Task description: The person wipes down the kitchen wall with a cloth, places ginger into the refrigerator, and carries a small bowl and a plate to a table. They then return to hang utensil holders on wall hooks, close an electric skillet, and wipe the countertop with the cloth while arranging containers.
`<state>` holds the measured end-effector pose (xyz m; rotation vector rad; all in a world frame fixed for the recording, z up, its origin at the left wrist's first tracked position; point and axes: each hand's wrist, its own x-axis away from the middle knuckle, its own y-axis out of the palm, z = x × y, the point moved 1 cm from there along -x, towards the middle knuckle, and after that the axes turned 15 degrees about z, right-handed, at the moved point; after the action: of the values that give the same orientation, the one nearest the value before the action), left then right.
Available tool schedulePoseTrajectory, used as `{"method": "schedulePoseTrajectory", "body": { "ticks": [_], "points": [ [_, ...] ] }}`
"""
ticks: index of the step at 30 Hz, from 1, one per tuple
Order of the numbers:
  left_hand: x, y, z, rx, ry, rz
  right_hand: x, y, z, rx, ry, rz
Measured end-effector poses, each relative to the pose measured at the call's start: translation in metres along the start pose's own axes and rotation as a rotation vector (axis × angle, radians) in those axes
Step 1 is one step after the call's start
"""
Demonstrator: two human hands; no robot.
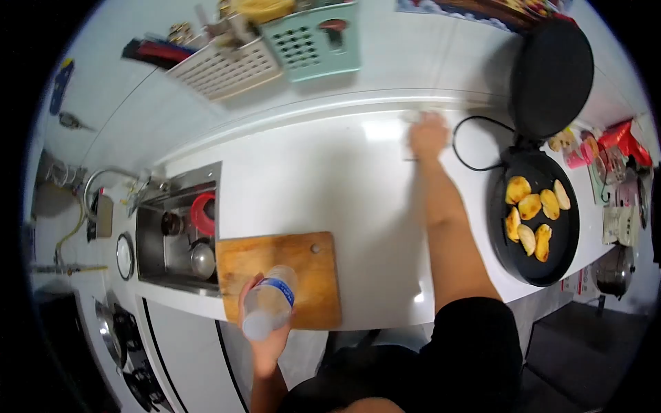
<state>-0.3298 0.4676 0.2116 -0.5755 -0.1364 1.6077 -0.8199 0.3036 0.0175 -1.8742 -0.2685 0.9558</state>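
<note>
My left hand [265, 344] is wrapped round a clear plastic bottle [270, 303] with a blue label, held over the front of the wooden cutting board [313, 275]. Stretched to the back of the white counter [372, 199], my right hand [428, 134] presses on a pale cloth or tissue [411, 118], its fingers blurred. To the right of that arm an open black electric pan [537, 265] holds several browned, flat pieces of food [529, 206].
At the left is a steel sink [162, 244] with a red basket [202, 213] and a metal bowl [202, 260]. A black cable [475, 118] loops beside the pan. Wall baskets [231, 65] hang above; packages [623, 148] crowd the far right.
</note>
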Motion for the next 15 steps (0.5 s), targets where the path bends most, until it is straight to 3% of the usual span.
{"method": "schedulePoseTrajectory", "body": {
  "ticks": [1, 2, 3, 6, 10, 11, 12, 13, 15],
  "points": [
    [0.008, -0.02, -0.012, 0.004, -0.029, 0.049, 0.004, 0.027, 0.017, 0.108, 0.026, 0.11],
    [0.015, -0.036, -0.021, 0.01, -0.066, 0.098, 0.003, 0.012, 0.014, 0.116, 0.033, 0.019],
    [0.023, -0.049, -0.024, 0.074, -0.216, 0.145, 0.009, 0.007, 0.006, 0.084, 0.036, 0.027],
    [0.032, -0.068, -0.044, 0.224, -0.377, 0.303, 0.026, 0.009, -0.015, -0.12, 0.007, 0.065],
    [0.015, -0.067, -0.049, 0.251, -0.326, 0.187, 0.028, 0.05, -0.066, -0.594, 0.04, 0.179],
    [0.01, -0.066, -0.047, 0.239, -0.308, 0.144, 0.03, 0.018, -0.097, -0.611, 0.165, -0.053],
    [0.005, -0.064, -0.044, 0.224, -0.289, 0.1, 0.037, 0.014, -0.119, -0.74, 0.135, -0.032],
    [0.002, -0.062, -0.042, 0.208, -0.269, 0.058, 0.036, 0.058, -0.133, -0.737, -0.083, 0.025],
    [0.0, -0.054, -0.036, 0.217, -0.185, 0.058, 0.055, 0.056, -0.169, -0.468, -0.255, -0.037]
  ]
}}
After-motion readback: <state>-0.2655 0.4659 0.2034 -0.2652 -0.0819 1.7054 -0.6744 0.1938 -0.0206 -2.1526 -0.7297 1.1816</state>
